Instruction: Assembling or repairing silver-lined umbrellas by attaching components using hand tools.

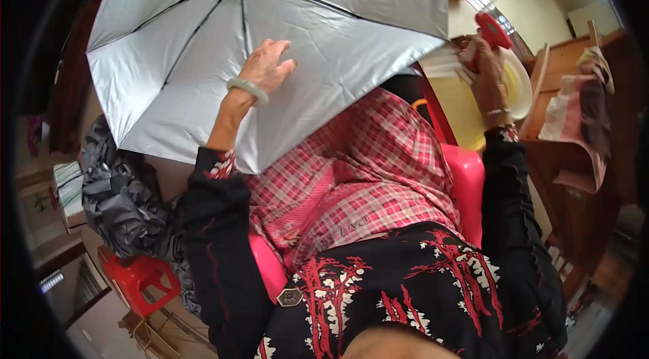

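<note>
The open umbrella (pixel 338 48) spreads under and ahead of your left hand (pixel 269 67), its near edge behind your wrist; the step in hand looks like handling its silver cloth, and the next move seems to call for bringing the fingers onto it. That hand is loosely spread, thumb apart, pinching nothing visible, and contact is unclear. Well off to its right, your right hand (pixel 485 68) is raised on an outstretched forearm, fingers wrapped around a red tool (pixel 495 29).

Red stool (pixel 126 276), wooden furniture (pixel 564 55)
</note>
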